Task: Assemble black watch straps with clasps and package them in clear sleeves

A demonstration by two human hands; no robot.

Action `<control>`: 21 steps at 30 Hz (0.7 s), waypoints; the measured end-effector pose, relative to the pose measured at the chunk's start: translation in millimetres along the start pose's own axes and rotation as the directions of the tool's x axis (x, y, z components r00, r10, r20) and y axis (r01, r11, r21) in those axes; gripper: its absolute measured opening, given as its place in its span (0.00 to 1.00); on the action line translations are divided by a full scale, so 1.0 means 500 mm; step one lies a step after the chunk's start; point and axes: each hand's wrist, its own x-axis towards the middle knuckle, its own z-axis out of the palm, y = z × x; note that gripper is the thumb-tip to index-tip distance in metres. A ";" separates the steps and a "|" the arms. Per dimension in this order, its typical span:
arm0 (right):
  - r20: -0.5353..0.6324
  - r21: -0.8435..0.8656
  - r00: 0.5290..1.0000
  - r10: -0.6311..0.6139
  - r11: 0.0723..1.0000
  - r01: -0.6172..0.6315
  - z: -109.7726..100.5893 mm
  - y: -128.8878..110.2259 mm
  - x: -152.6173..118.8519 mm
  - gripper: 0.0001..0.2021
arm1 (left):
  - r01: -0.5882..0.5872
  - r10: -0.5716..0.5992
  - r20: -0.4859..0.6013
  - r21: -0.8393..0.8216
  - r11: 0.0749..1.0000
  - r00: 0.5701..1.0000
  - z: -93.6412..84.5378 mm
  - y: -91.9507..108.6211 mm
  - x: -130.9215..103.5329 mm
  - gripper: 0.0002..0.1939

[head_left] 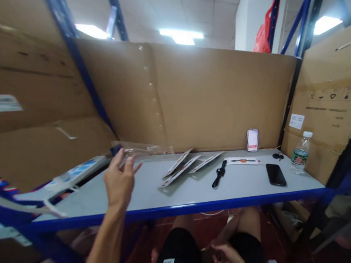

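My left hand [121, 180] is raised over the left part of the table, its fingers bent but apart. Just beyond the fingertips lies clear plastic packaging [152, 149]; whether they touch it I cannot tell. Low over my lap, my right hand [224, 255] rests with loosely curled, parted fingers and nothing visible in them. Several flat white packs [180, 171] lean over one another mid-table. To their right is a black watch with its strap [219, 174]. Behind it lies a white card with a watch picture [242, 160].
A black phone [275, 175], keys [278, 156] and a water bottle [300, 154] occupy the table's right end. A lit screen [252, 140] leans against the cardboard back wall [217, 94]. Cardboard also encloses both sides. A blue rail [211, 206] edges the table's front.
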 end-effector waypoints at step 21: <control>-0.088 -0.214 0.814 -0.574 0.809 0.547 0.216 -0.284 -0.273 0.25 | -0.558 0.643 0.464 -0.326 0.763 0.609 0.024 0.040 -0.471 0.18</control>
